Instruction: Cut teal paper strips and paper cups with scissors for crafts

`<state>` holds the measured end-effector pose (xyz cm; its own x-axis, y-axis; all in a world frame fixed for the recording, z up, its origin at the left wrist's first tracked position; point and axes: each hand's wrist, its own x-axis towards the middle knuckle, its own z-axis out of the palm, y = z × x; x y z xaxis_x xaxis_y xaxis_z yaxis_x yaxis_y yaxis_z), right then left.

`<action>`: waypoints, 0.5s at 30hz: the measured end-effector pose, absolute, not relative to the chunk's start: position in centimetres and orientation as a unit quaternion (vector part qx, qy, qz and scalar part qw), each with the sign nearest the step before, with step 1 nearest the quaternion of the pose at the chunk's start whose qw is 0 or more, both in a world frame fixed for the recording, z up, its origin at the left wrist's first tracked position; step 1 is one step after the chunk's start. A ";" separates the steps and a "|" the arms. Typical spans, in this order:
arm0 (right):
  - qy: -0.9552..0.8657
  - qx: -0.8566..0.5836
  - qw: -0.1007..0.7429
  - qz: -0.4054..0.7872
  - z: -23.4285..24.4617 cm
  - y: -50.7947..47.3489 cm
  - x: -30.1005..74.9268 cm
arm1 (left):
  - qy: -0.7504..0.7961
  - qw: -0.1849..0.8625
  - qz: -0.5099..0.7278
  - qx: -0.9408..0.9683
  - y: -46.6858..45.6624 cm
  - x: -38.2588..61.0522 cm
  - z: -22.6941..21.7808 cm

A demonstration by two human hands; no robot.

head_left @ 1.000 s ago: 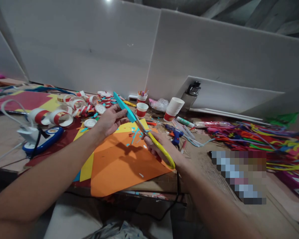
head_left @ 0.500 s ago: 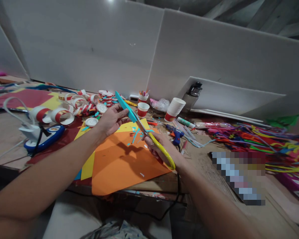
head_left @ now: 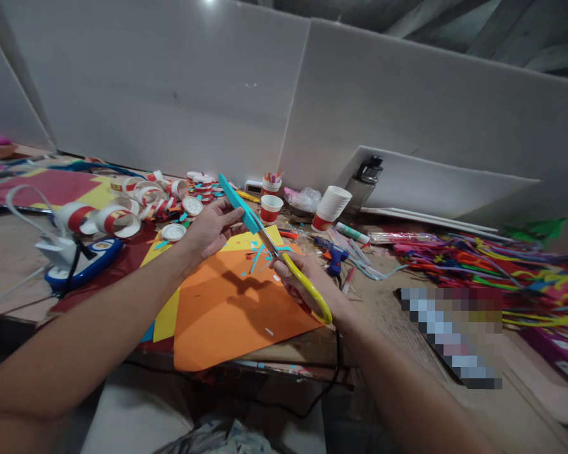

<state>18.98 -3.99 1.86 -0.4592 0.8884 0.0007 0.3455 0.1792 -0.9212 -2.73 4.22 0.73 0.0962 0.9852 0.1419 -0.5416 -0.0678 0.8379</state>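
My left hand [head_left: 209, 229] pinches a narrow turquoise paper strip [head_left: 237, 202] and holds it up, slanted, above the table. My right hand [head_left: 307, 285] grips yellow-handled scissors [head_left: 299, 279], whose blades meet the lower end of the strip. Under both hands lies an orange paper sheet [head_left: 231, 309] on top of a yellow sheet [head_left: 166, 314], strewn with small turquoise offcuts.
Cut red-and-white paper cup rings [head_left: 118, 221] lie at the left beside a blue-and-white device [head_left: 82, 261]. Behind stand paper cups [head_left: 332, 206], a blue glue gun [head_left: 332, 257] and a glue stick [head_left: 351, 232]. Coloured pipe cleaners [head_left: 497, 268] pile at the right. White panels wall the back.
Hardly anything has moved. The scissors and the turquoise strip stay in nearly the same place, with only a slight shift of the view.
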 end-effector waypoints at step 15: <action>-0.701 -0.429 0.289 0.490 1.5 -4.0 19.2 | 0.268 0.625 0.614 0.401 4.1 -2.7 0.7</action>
<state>19.16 -4.00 1.46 -0.4645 0.8854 -0.0164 0.3191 0.1500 -0.9358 -2.71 4.12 0.72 0.1027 0.9822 0.1574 -0.5534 -0.0750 0.8295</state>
